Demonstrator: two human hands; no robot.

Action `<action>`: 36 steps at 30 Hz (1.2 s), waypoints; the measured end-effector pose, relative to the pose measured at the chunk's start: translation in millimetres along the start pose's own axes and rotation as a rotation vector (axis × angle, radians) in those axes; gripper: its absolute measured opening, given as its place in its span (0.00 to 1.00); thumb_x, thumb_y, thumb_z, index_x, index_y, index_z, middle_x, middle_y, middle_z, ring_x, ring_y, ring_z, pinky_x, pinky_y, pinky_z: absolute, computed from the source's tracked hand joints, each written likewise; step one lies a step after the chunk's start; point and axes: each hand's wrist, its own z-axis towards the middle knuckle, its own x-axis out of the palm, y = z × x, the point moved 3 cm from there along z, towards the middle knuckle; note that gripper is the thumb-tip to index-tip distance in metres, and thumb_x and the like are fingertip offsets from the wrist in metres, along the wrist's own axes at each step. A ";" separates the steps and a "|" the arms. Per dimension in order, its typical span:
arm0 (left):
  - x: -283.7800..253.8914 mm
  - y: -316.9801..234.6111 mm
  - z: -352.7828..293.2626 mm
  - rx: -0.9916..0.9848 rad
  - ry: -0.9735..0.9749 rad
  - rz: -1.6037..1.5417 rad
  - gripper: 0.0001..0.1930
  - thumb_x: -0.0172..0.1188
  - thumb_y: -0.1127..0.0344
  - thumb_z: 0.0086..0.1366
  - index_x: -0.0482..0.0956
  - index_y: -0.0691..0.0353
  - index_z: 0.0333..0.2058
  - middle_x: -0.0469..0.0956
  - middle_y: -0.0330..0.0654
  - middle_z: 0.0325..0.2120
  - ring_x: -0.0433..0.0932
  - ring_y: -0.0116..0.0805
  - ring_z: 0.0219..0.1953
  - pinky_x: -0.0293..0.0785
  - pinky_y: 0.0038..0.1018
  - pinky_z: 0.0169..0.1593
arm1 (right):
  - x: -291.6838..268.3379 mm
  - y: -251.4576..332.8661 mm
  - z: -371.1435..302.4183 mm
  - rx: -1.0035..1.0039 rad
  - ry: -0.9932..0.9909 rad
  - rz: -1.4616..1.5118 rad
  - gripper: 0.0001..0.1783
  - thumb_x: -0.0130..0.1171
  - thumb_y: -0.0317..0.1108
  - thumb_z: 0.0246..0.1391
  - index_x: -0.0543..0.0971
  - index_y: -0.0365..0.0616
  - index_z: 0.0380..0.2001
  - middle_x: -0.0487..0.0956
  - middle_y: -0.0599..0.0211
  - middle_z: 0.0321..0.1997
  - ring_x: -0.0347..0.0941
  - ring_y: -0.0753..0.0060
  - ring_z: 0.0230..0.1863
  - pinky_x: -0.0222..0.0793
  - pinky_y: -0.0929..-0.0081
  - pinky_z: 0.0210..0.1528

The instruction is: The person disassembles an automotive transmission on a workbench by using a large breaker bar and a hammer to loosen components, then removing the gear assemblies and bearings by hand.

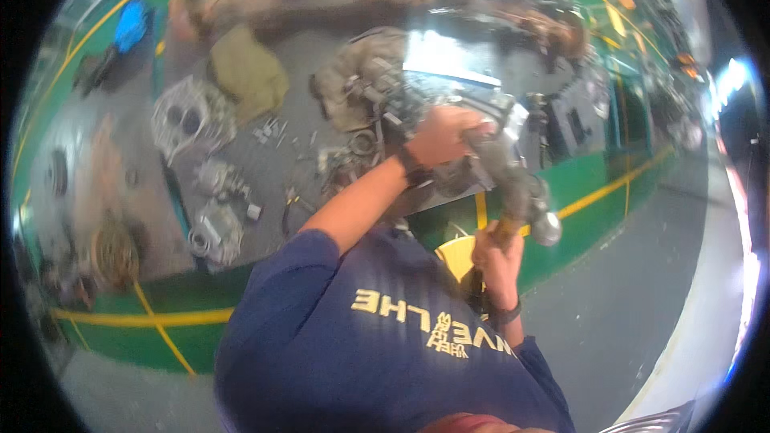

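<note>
My left hand [445, 136] is closed on the upper end of a long grey metal part [505, 164], which slants down to the right beside the bench. Around its lower end, by a yellowish section, my right hand [499, 261] is closed too. A rounded, shiny knob [547, 228] sticks out at that lower end. Motion blur hides the exact kind of the part. Just beyond my left hand lies a cluster of metal machine pieces [385, 96], next to a bright, glaring flat surface [449, 58].
A grey bench top [265, 160] carries a large cast housing [191, 119], smaller castings [215, 232], an olive cloth [249, 70] and pliers [293, 204]. A long rusty axle-like beam [313, 0] lies at the back. Yellow lines [593, 196] cross the green floor on the right.
</note>
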 end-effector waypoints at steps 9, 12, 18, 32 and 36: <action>-9.6 -12.1 -0.6 -0.068 -0.026 0.008 0.15 0.64 0.63 0.67 0.73 0.60 0.23 0.74 0.45 0.19 0.77 0.46 0.23 0.71 0.38 0.28 | -2.5 15.3 -15.8 -0.574 0.045 -0.198 0.14 0.61 0.29 0.59 0.68 0.44 0.23 0.69 0.71 0.20 0.61 0.79 0.20 0.58 0.70 0.22; -7.4 2.6 5.8 0.023 -0.095 0.019 0.14 0.64 0.62 0.67 0.74 0.60 0.24 0.74 0.45 0.19 0.77 0.47 0.23 0.71 0.38 0.28 | 16.3 4.5 9.6 -0.034 -0.038 -0.139 0.13 0.59 0.23 0.58 0.68 0.45 0.23 0.66 0.77 0.19 0.60 0.84 0.20 0.54 0.78 0.21; -10.7 -8.2 -4.2 -0.047 -0.058 0.042 0.14 0.64 0.63 0.67 0.73 0.59 0.23 0.73 0.44 0.18 0.77 0.47 0.22 0.72 0.39 0.29 | -30.6 -8.6 -12.2 -0.496 0.019 -0.023 0.16 0.59 0.27 0.61 0.66 0.44 0.20 0.67 0.70 0.18 0.60 0.78 0.20 0.55 0.75 0.22; -7.5 1.4 -10.1 -0.157 0.033 0.044 0.10 0.67 0.69 0.53 0.81 0.55 0.36 0.83 0.44 0.30 0.83 0.49 0.35 0.78 0.39 0.40 | 5.7 6.9 -4.3 -0.134 -0.065 -0.250 0.12 0.58 0.23 0.59 0.73 0.44 0.22 0.74 0.75 0.23 0.66 0.83 0.23 0.59 0.77 0.23; 1.7 2.0 -5.6 -0.056 -0.063 0.045 0.07 0.64 0.64 0.64 0.79 0.57 0.28 0.79 0.44 0.22 0.80 0.50 0.27 0.75 0.41 0.32 | -4.5 -13.6 -1.3 -0.138 -0.116 -0.260 0.11 0.61 0.22 0.54 0.72 0.44 0.21 0.71 0.76 0.20 0.62 0.85 0.19 0.54 0.78 0.21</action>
